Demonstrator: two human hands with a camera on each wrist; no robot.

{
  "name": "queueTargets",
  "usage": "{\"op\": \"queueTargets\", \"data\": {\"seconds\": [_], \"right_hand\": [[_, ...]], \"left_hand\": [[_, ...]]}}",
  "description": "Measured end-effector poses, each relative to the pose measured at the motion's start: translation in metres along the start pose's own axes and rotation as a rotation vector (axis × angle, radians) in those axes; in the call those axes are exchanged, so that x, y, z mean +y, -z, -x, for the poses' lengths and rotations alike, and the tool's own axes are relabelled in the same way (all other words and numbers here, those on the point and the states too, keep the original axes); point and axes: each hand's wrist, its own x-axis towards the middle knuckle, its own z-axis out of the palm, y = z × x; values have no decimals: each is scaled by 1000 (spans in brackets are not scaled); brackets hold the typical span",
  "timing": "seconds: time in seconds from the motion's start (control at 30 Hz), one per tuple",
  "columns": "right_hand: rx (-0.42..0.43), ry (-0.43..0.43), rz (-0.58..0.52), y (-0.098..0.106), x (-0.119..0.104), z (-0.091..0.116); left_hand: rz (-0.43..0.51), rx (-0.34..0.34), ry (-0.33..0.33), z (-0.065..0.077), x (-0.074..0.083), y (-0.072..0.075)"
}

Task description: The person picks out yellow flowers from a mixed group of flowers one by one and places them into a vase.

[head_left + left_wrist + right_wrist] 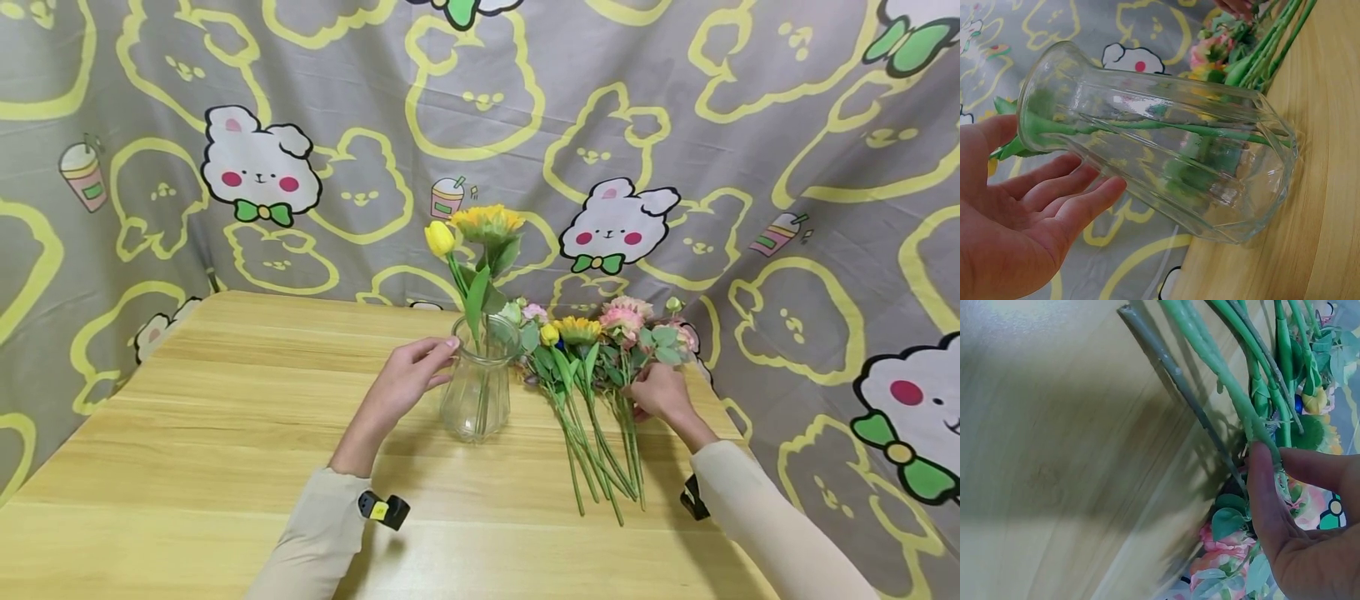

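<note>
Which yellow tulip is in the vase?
The left tulip, beside a sunflower above the rim of the vase; the other tulip lies on the table among the loose flowers.

Yellow flowers (489, 223) in upright glass vase (467, 396)

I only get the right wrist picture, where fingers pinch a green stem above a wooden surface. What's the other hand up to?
Observer: The left hand is at the rim of a clear glass vase.
Operator: Oh, a vase! Is anything in it?
Observer: Yes, a sunflower and a yellow tulip.
Operator: Lovely. And where does the vase stand?
Observer: On the table, to the left of the loose flowers.
</note>
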Motion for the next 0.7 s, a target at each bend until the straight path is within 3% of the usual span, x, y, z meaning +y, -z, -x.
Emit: {"op": "queueTargets", "data": {"seconds": [0.7], "right_hand": [[33,25,0,-2,2,-1]], "left_hand": [[-4,3,-5,0,0,0]]}}
